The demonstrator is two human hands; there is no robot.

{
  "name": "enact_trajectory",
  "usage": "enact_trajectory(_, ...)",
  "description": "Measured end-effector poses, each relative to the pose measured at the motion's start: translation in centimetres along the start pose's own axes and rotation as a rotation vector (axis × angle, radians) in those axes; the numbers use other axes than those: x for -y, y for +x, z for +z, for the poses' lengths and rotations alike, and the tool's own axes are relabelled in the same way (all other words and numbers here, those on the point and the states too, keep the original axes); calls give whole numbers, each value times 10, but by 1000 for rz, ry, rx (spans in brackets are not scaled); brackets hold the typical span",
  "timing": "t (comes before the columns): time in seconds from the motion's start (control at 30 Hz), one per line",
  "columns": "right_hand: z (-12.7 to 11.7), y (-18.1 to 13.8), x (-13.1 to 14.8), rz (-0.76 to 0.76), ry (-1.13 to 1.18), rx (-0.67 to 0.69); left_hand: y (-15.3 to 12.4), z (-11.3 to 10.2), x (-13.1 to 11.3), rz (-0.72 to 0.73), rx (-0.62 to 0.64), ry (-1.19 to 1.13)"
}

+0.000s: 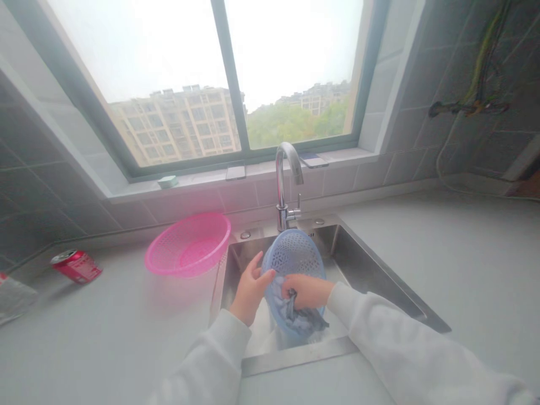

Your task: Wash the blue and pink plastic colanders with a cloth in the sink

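Observation:
A blue perforated plastic basket is tilted on its side over the steel sink, its opening facing me. My left hand grips the basket's left rim, thumb on the inside edge and fingers behind it. Inside the opening, my right hand is closed on a grey, wet-looking cloth and presses it against the basket's inner wall. Part of the cloth hangs over the lower rim. The right fingertips are partly hidden by the cloth.
Behind the sink rises a chrome faucet. A pink basket stands left of the sink, with a red can farther left and a clear plastic item at the edge. Two phones and a small green object lie on the windowsill.

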State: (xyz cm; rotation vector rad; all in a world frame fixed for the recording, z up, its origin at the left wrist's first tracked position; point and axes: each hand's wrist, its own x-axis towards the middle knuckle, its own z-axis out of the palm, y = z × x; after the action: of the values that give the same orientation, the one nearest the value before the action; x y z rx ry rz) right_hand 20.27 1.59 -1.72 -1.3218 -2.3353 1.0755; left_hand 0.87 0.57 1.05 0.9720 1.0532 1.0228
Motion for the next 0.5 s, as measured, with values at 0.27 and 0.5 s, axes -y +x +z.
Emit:
enact_trajectory(0.27,-14,6,-2,-1,444,-430,8,2,15,106,111,63)
enact_trajectory(0.5,-33,3,-18,61,406,-812,7,-2,19,287,225,80)
